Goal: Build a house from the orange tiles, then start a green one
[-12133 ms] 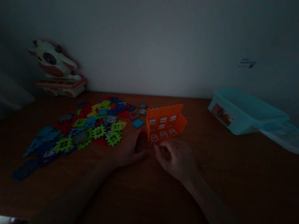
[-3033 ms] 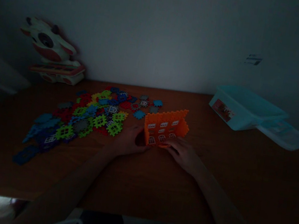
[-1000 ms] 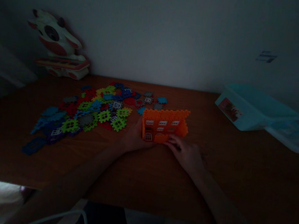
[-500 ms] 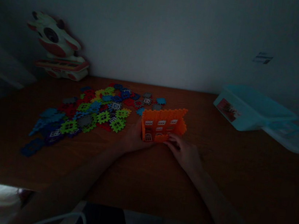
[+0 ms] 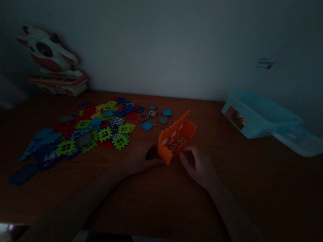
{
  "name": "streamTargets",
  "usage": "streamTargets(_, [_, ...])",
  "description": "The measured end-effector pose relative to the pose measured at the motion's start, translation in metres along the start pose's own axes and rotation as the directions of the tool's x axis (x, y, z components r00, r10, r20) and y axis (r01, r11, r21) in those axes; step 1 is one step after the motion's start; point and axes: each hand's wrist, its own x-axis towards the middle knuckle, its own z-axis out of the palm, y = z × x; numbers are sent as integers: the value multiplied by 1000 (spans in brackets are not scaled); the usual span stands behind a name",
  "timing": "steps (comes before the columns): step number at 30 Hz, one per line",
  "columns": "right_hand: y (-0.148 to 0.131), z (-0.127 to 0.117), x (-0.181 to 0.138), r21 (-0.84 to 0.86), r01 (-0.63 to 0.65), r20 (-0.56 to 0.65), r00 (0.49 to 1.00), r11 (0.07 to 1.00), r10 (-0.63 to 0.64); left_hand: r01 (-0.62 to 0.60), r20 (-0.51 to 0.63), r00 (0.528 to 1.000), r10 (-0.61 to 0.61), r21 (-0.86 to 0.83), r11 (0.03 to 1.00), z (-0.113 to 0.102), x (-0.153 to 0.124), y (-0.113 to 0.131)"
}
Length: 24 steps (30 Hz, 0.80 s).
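Dim room, pale wall behind, printed sticker on it at right. I'm looking at a brown wooden table. Orange panel structure with white window inserts near table centre, between both hands, panels upright and joined at angles, angled to the viewer.

Left hand: fingers curved around the structure's near-left panel, thumb at its lower edge, fingertips partly hidden. Right hand: thumb and index close together, pinching the structure low on its right side; other fingers curled, hard to see.

Left of it, heap of interlocking tiles: green, blue, red, yellow, grey, purple, some overlapping. Grey tile and blue tile lie just behind the structure. Cow keyboard toy back left. Turquoise bin back right, translucent lid beside it.
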Motion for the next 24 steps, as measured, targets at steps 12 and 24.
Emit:
streamTargets(12, [8, -1, 4, -100, -26, 20, 999, 995, 28, -269, 112, 958, 264, 28, 963, 5, -7, 12])
streamTargets(24, [34, -7, 7, 19, -328, -345, 884, 945, 314, -290, 98, 953, 288, 10, 957, 4, -7, 13])
